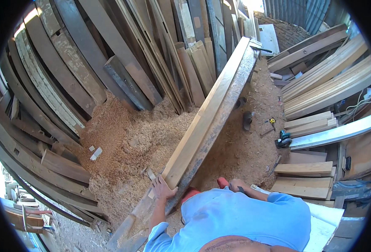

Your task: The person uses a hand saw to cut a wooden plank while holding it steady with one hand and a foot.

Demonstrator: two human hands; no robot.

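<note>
A long pale wooden plank [206, 113] lies along a worn, narrow workbench [225, 113] that runs from lower left to upper right. My left hand [163, 190] grips the plank's near end, with the fingers at one side and the thumb at the other. Close to my body on the right, my right hand [236, 185] looks closed; a small dark thing shows by it, too small to name. At the bench's far end a clamp-like metal piece [256, 44] with a dark handle sits beside the plank. A small wood piece [150, 173] stands next to my left hand.
Wood shavings [130, 138] cover the ground left of the bench. Many boards [72, 54] lean behind and to the left. On the right are stacked planks [332, 86], a green power tool [284, 139], a yellow-and-black item [272, 121] and a dark shoe [247, 120].
</note>
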